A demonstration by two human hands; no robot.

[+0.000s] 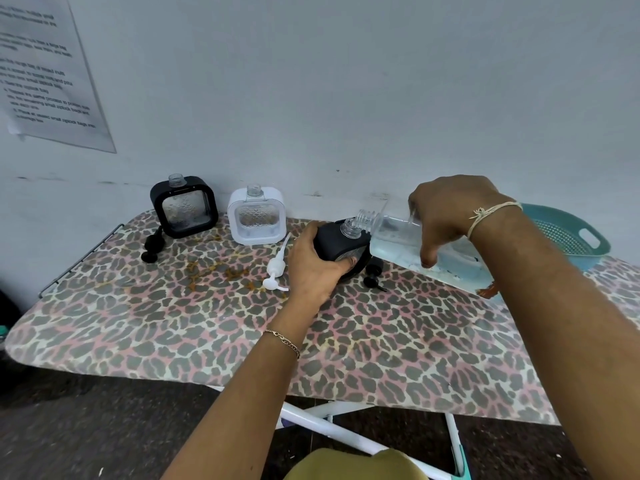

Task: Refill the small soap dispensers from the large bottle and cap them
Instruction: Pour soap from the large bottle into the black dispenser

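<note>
Large bottle right of held dispenser — pump left, colander behind.

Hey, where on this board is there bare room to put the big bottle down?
The whole near half of the board is bare for the bottle, from the white pump and your left hand down to the near edge. Crowded: the back strip by the wall, with the black dispenser, the white dispenser, the held dispenser and the basket.

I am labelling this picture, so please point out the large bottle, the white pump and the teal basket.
large bottle (394, 239): head view, on its clear body near the neck.
white pump (278, 265): head view, on its collar.
teal basket (564, 237): head view, on its perforated wall.
</note>
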